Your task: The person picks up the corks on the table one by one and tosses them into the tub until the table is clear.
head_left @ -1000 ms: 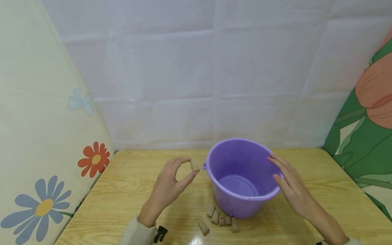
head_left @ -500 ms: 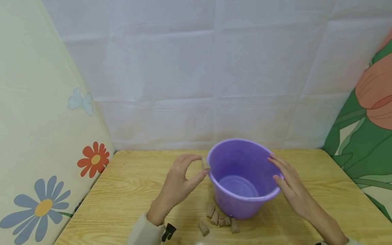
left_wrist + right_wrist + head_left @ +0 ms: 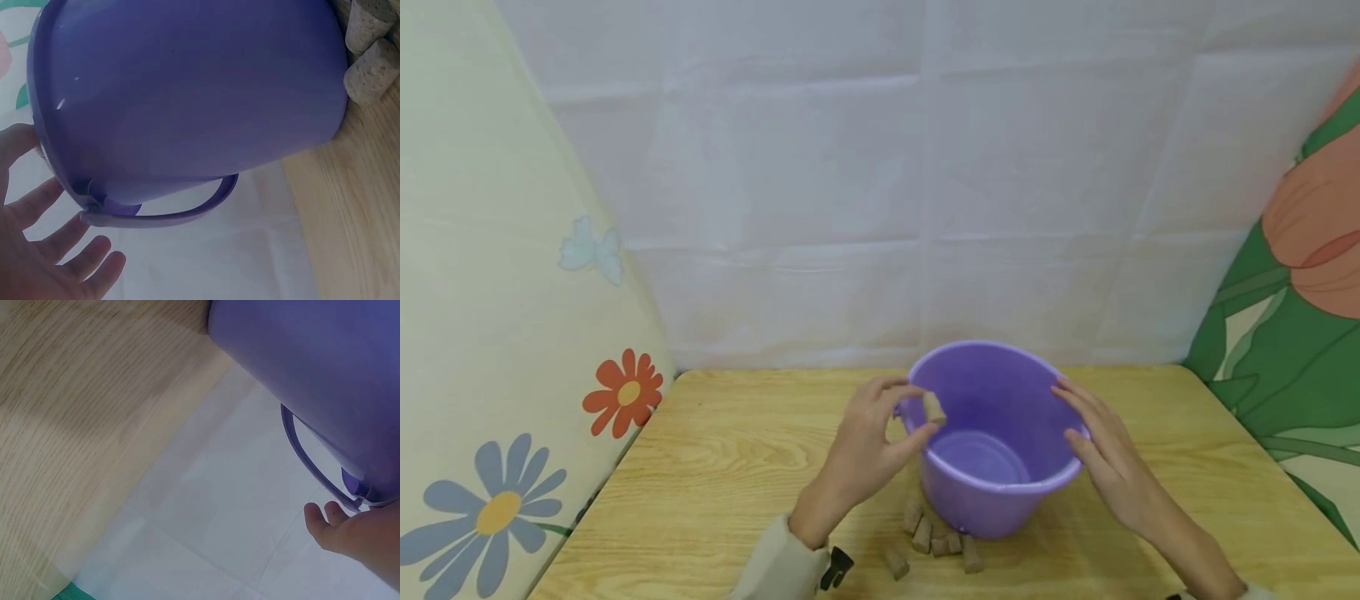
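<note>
A cork is held at the left part of the bucket's mouth, just inside the rim as the head view shows it; how high it sits against the rim is hard to tell. The left hand pinches it between thumb and a fingertip. In the left wrist view, only a sliver of it shows past the rim, and the hand's other fingers are spread on the outer side.

The bucket is purple and stands on the table. Its handle hangs down on the far side. The right hand rests on the right rim, fingers nearly straight and reaching over the edge, thumb well apart from them, with only the rim under it.

Several other corks lie close together on the table by the near foot of the bucket; one more lies a little apart, nearer the person. A pale sleeve with a black buckle covers the left wrist.

The table has a light wood grain. Behind it hangs a creased white cloth. To the left, a cream panel shows a blue flower, a red flower and a pale butterfly; to the right are green leaves and a pink bloom.
</note>
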The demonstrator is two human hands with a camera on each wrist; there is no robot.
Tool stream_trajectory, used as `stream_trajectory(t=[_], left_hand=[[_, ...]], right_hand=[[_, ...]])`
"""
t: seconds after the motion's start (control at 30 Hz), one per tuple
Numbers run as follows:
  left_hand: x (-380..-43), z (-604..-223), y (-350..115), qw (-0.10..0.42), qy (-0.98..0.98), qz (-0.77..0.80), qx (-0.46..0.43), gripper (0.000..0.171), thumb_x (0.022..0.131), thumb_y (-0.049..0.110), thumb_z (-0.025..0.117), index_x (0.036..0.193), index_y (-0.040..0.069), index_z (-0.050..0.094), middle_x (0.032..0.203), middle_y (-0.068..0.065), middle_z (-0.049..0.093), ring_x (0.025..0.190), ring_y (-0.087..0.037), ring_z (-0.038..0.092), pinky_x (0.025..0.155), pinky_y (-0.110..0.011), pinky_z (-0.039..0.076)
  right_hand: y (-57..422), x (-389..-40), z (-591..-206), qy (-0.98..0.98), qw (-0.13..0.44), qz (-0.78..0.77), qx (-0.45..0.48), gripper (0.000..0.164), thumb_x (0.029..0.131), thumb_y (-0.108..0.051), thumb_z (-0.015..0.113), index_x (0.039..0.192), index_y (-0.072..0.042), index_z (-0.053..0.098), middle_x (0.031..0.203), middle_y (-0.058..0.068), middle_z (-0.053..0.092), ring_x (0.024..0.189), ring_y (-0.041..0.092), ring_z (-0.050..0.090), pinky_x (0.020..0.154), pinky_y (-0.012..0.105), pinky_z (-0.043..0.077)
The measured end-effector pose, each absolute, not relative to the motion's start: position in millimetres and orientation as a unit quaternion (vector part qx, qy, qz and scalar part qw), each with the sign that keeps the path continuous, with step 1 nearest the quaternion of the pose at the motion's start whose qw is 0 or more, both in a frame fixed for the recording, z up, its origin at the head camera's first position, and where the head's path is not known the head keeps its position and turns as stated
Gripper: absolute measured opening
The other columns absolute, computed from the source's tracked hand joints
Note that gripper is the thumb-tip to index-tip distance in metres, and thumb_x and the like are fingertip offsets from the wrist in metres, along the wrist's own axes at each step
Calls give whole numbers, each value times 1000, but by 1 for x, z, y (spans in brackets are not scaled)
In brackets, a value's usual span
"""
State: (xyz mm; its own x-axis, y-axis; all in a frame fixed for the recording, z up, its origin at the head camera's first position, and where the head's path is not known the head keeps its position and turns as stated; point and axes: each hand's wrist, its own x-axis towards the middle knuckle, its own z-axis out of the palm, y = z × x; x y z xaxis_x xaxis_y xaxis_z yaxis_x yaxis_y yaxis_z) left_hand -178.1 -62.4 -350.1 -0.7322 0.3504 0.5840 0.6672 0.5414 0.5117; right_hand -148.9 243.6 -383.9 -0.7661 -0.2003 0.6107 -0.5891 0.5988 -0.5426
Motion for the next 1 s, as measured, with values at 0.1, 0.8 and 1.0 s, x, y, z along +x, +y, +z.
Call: stream_trajectory(t=[0.1, 0.8, 1.0], left_hand=[[-178, -351, -59, 210, -849, -385, -295, 39, 84, 29, 78, 117, 10, 67, 132, -16, 59, 124, -31, 53, 100, -52, 49], [-182, -356, -55, 73, -824, -503, -251, 39, 82, 28, 79, 114, 10, 66, 141, -15, 47, 124, -28, 50, 96, -35, 55], [-183, -356, -55, 63, -820, -516, -240, 38, 81, 28, 80, 112, 11, 66, 142, -13, 47, 125, -29, 51, 101, -40, 52]], right_hand=[[243, -150, -385, -855, 260, 384, 234, 49, 95, 3, 48, 144, -4, 47, 156, 10, 40, 143, -6, 23, 111, 6, 12], [241, -148, -388, -855, 262, 388, 223, 50, 96, 3, 47, 145, -5, 46, 154, 16, 41, 143, -4, 25, 111, 5, 14], [241, -149, -387, -852, 265, 390, 226, 51, 95, 3, 47, 146, -7, 46, 153, 17, 42, 142, -8, 25, 111, 6, 14]])
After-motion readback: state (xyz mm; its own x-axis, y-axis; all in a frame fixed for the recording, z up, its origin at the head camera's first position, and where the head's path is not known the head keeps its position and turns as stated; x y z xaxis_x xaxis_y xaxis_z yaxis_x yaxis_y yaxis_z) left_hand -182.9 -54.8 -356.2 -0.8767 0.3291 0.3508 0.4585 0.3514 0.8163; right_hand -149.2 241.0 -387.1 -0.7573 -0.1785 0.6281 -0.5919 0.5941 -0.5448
